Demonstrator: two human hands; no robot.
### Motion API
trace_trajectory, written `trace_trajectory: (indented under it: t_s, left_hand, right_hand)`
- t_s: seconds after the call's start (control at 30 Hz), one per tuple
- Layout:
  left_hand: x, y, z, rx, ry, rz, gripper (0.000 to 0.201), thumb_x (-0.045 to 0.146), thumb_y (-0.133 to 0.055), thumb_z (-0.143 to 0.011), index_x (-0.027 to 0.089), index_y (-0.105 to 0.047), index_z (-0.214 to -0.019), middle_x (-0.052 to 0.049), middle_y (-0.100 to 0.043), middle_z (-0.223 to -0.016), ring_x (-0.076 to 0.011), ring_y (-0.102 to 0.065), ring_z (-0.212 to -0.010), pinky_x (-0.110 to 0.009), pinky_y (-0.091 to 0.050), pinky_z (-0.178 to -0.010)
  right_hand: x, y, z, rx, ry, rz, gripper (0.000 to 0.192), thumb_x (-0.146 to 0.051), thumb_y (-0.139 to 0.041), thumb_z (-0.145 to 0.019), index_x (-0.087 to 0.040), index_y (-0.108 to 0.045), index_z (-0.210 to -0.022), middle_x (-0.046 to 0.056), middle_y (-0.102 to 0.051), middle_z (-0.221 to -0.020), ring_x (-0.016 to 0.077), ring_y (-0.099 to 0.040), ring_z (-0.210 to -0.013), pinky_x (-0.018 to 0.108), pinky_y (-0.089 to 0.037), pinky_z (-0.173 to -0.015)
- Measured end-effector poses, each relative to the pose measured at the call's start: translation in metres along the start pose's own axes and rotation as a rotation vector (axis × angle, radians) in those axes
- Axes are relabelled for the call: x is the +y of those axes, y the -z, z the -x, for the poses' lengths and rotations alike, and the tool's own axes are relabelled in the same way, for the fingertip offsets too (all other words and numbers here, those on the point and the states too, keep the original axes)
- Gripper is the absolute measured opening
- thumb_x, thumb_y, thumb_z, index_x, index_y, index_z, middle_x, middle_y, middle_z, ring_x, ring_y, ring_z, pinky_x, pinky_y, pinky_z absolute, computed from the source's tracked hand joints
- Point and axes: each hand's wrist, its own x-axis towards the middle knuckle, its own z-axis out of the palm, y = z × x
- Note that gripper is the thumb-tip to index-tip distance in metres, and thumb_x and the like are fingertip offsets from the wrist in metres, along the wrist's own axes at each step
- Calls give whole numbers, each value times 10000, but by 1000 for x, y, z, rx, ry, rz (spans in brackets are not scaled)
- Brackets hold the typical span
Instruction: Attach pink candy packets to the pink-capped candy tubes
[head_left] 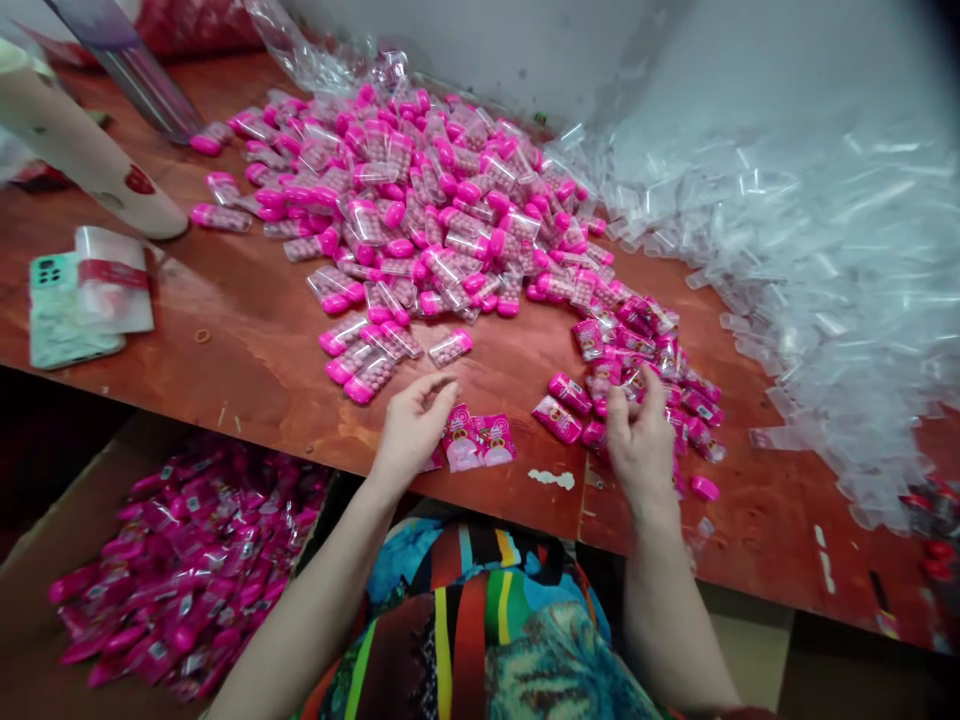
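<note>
At nine o'clock our left hand [411,425] hovers, fingers loosely curled and holding nothing, just beside the pink packets [478,440] at the table [255,340] edge. At three o'clock our right hand [639,440] pinches a small pink packet [628,385] among the wrapped ones [652,350]. These look light, crinkly and slippery, so we'd grip the edges.

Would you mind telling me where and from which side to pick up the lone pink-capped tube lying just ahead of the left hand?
Probably pinch the pink-capped tube across its clear body, coming from above with the left hand. It lies flat on the table, apart from the pile, with both long sides free; the rounded cap offers less grip.
</note>
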Motion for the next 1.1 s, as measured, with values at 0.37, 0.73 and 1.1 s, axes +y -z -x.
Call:
trace_trajectory:
  t_s: [0.37, 0.73, 1.1]
  left_hand:
    - [-23, -20, 51, -208, -498, -888, 201, 230, -593, -944, 171, -783, -915, -139, -756, -938, -267, -628, -864, -363, -453, -785]
    - [-70, -31, 72, -342, -963, -1305, 358, 90, -425, -983, 69, -753, -1126, -199, -713, -1260, -303, -636, -995, -440, -447, -830]
    - [-64, -19, 62, -14, -1061, -849, 293, 158, -612, -924, 225, -755, -1171, -139, -760, -1183, -287, -652, -1094, -462, -354, -956]
  right_hand:
    - [-118, -143, -40, -539, 405, 232, 569, -634, -332, -1029, -221, -619, -1294, 104, -744, -1033, 266, -671, -994, 372, -489, -876]
    - [-79, -115, -48, -583, 522, 96, 496, -122, -487, -886, -197, -536, -1374, 117, -620, -1247, 257, -626, -1075, 435, -499, -973]
    - [-20, -45, 36, -532, -336, -1098, 309, -395, -730, -839, -242, -498, -975, -72, -578, -744, 61, -476, -536, 206, -400, -509]
